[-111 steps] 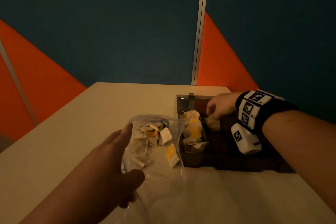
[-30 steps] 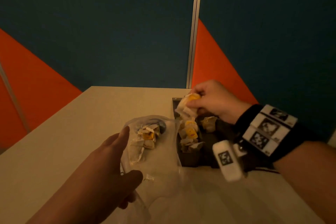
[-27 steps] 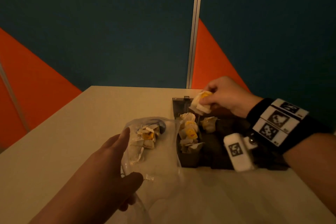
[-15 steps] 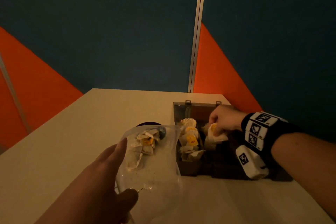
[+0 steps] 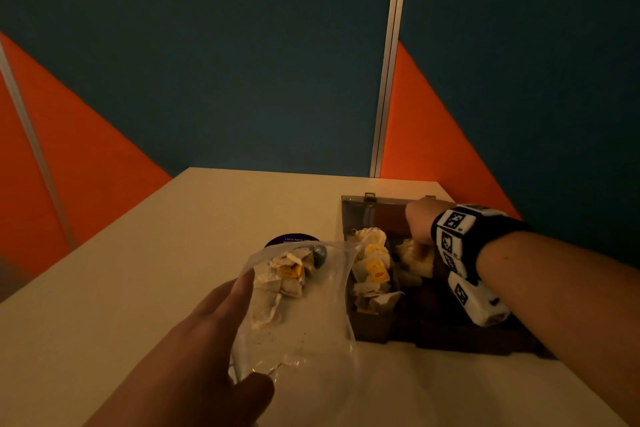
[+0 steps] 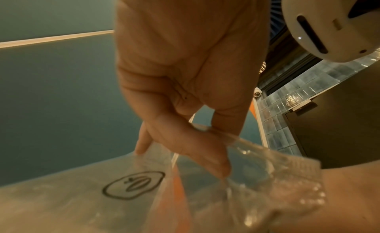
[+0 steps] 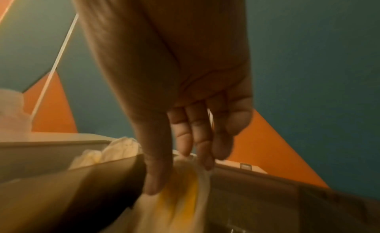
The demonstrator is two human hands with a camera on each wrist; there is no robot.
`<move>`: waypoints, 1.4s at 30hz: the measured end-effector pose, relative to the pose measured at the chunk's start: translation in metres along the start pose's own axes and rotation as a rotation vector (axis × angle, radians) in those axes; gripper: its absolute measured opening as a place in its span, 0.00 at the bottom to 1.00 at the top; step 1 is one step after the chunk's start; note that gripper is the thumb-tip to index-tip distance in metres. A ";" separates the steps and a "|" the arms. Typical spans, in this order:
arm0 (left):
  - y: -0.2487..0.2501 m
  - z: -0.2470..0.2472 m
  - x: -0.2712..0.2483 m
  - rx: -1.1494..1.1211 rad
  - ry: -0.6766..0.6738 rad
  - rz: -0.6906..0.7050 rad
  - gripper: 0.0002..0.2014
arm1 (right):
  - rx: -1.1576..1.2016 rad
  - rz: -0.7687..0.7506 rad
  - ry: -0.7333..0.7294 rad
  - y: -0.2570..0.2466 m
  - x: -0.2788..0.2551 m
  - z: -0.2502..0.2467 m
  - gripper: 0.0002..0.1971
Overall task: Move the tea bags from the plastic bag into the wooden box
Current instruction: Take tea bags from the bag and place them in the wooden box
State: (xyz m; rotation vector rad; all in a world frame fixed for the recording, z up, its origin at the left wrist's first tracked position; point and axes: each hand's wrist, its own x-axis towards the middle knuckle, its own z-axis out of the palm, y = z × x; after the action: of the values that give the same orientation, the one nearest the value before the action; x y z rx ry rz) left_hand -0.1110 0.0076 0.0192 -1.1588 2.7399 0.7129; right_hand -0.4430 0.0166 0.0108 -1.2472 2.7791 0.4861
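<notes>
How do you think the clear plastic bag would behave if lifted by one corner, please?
Probably floppy: the clear plastic bag looks thin and crinkled where the left hand pinches it. Likely light, so the few paper tea bags inside would slide downward.

On my right forearm I see a black wristband (image 5: 485, 232) wrapped just behind the right hand (image 5: 420, 222), covered with white square tiles printed with black fiducial patterns. A white, rounded camera pod (image 5: 478, 302) hangs from the band's underside and carries one more such marker. Both forearms are bare, with no sleeves, and beside my left hand (image 6: 185, 70) the left wrist view shows a white rounded housing (image 6: 329, 25) with a dark slot and a small lit dot.
</notes>
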 end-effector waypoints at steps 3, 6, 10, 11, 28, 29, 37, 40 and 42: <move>-0.002 0.001 0.001 -0.022 0.012 -0.006 0.50 | 0.006 0.049 -0.022 -0.001 -0.003 -0.006 0.16; -0.004 -0.001 0.000 -0.061 0.027 -0.007 0.50 | 0.193 -0.011 0.085 0.002 -0.018 -0.018 0.19; -0.003 0.000 -0.004 -0.112 0.086 0.028 0.49 | 0.582 -0.363 0.243 -0.022 -0.076 -0.036 0.12; -0.002 0.001 -0.004 -0.137 0.086 0.030 0.49 | 0.619 -0.474 0.190 -0.036 -0.095 -0.038 0.12; 0.003 -0.006 -0.008 -0.091 -0.029 -0.004 0.47 | 0.127 -0.582 -0.150 -0.167 -0.065 0.002 0.26; 0.002 -0.006 -0.008 -0.099 -0.036 -0.009 0.47 | 0.142 -0.583 -0.153 -0.170 -0.062 0.004 0.21; -0.005 -0.005 -0.005 -0.183 0.024 0.026 0.46 | 0.209 -0.661 -0.090 -0.175 -0.060 0.019 0.26; -0.005 -0.006 -0.006 -0.242 0.040 0.014 0.47 | 0.146 -0.731 -0.135 -0.169 -0.075 0.024 0.24; -0.005 -0.005 -0.006 -0.260 0.049 0.002 0.47 | 0.096 -0.766 -0.177 -0.164 -0.086 0.030 0.21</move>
State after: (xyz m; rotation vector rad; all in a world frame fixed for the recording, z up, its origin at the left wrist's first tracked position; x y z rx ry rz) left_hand -0.1026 0.0060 0.0231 -1.2340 2.7493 1.0814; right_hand -0.2667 -0.0148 -0.0447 -1.9594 1.9334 0.3602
